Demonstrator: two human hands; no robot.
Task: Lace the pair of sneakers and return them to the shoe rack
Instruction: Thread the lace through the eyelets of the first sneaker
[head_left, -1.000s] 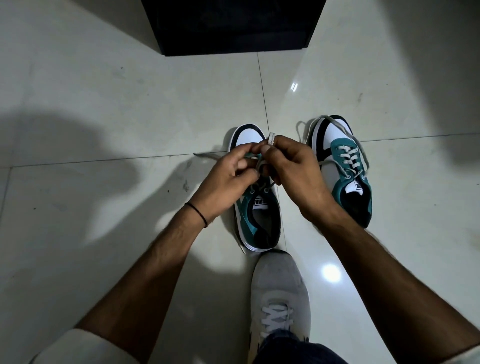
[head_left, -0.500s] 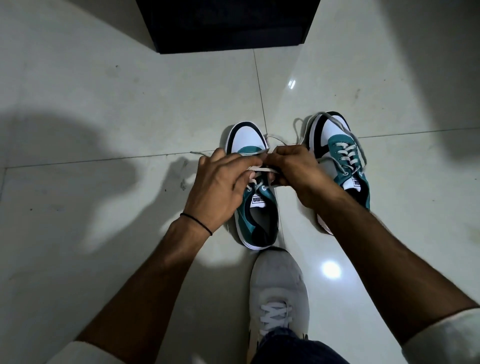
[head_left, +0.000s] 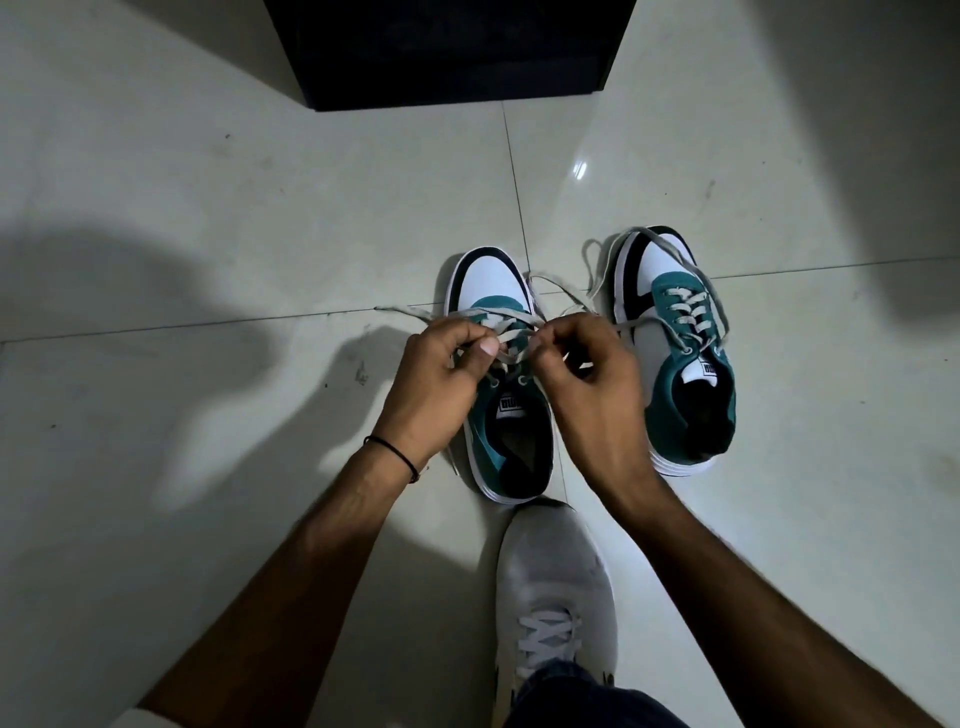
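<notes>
Both hands work over the left sneaker (head_left: 506, 384) at the centre of the floor (head_left: 208, 218). Left hand (head_left: 441, 379) is pinched shut on a lace (head_left: 506, 335) crossing the vamp; right hand (head_left: 592, 374) is curled tight on the lace's other end. At three o'clock of this shoe stands the right sneaker (head_left: 680, 348), already laced, loose ends trailing. At twelve o'clock sits a dark rack (head_left: 447, 52). At six o'clock, a grey shoe (head_left: 553, 587) on the person's foot touches the left sneaker's heel.
</notes>
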